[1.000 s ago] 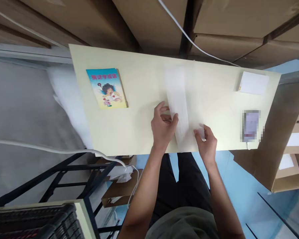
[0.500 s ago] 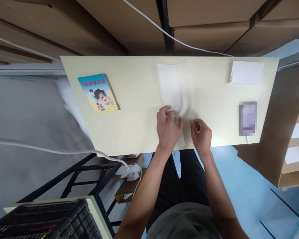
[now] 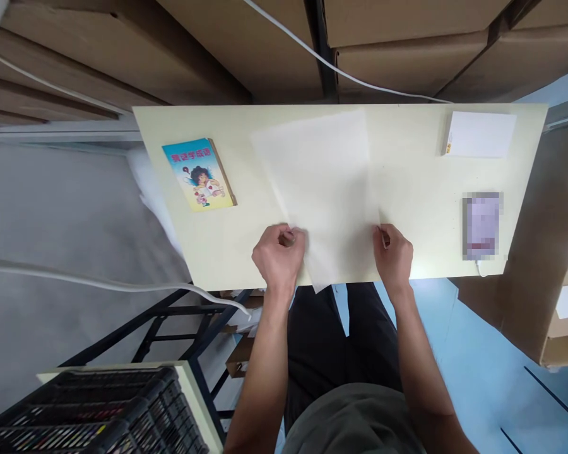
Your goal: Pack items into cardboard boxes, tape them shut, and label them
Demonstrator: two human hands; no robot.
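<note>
A thin, whitish, see-through sheet [image 3: 322,183] lies spread over the middle of the table, its lower corner reaching the front edge. Whether it is a single film or a flat bag, I cannot tell. My left hand [image 3: 280,249] pinches the sheet's left edge, fingers curled under. On the opposite edge my right hand [image 3: 394,252] has a similar pinch, thumb against fingers. Off to the left lies a book [image 3: 200,175] with a blue and yellow cartoon cover, apart from both hands.
On the pale table [image 3: 236,252], a white box [image 3: 480,134] lies at the back right. Nearer is a blurred-out purple object [image 3: 483,226] with a white cable. Cardboard boxes [image 3: 407,69] line the back. A black crate [image 3: 137,403] stands at lower left.
My left hand has moved left, away from the right hand, and its fingers have closed. The sheet, narrow and folded before, now lies spread wide between both hands.
</note>
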